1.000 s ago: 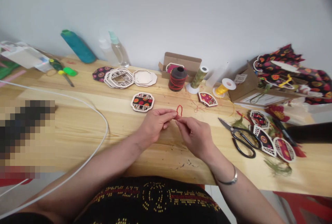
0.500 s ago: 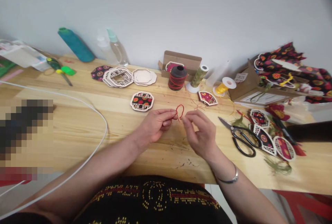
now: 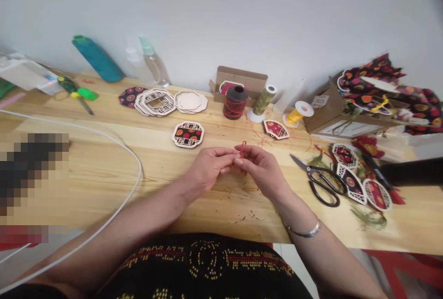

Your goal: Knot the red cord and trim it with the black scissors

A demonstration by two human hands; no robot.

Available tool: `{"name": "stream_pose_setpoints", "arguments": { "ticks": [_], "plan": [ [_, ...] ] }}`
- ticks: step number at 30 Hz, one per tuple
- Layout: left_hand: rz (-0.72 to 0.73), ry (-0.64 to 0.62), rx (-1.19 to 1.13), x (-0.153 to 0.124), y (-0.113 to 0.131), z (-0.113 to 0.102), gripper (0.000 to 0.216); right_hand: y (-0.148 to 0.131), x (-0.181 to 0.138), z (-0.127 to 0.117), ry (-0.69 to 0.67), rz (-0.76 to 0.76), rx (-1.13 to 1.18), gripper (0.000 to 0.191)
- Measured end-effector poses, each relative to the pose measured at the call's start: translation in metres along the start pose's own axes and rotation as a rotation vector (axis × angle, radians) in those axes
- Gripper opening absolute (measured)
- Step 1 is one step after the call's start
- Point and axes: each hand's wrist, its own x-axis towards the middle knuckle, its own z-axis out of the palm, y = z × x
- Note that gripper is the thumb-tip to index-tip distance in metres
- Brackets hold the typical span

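Observation:
A short loop of red cord (image 3: 243, 144) stands up between my fingertips above the middle of the table. My left hand (image 3: 212, 166) pinches it from the left side. From the right, my right hand (image 3: 260, 166) has its thumb and fingers closed on the same cord, and the two hands' fingertips touch. Most of the cord is hidden behind the fingers. Just beyond my left hand lies an eight-sided fretwork ornament (image 3: 188, 134) with flowered cloth. A fan-shaped ornament (image 3: 276, 129) rests past my right hand.
Black-handled scissors (image 3: 323, 181) lie right of my hands, beside several finished ornaments (image 3: 377, 194). Spools of red cord (image 3: 236, 103) and yellow cord (image 3: 297, 114) stand at the back. A white cable (image 3: 138, 174) curves across the left. Pale wooden frames (image 3: 157, 103) are piled near the wall.
My right hand has moved left until its fingertips meet those of my left hand. The wide red cord loop has become a narrow upright one between the fingers.

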Motion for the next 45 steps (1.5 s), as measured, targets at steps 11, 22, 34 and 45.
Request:
{"name": "stream_pose_setpoints", "arguments": {
  "ticks": [11, 22, 34, 45],
  "plan": [
    [-0.018, 0.005, 0.006, -0.0009, 0.0025, -0.0006, 0.006, -0.0012, 0.001, -0.006, 0.001, -0.031, -0.036, 0.028],
    [-0.061, -0.006, 0.029, -0.0033, 0.0049, 0.0015, 0.009, -0.0022, 0.0017, -0.0044, 0.037, 0.025, 0.057, 0.027],
    [-0.06, -0.007, 0.039, -0.003, 0.0059, 0.0006, 0.007, -0.0009, 0.0029, -0.0053, 0.099, -0.029, 0.053, 0.015],
    [-0.065, 0.015, 0.051, -0.0036, 0.0042, 0.0006, 0.007, 0.002, 0.0036, -0.0031, 0.147, -0.104, -0.059, 0.013]
  ]
}}
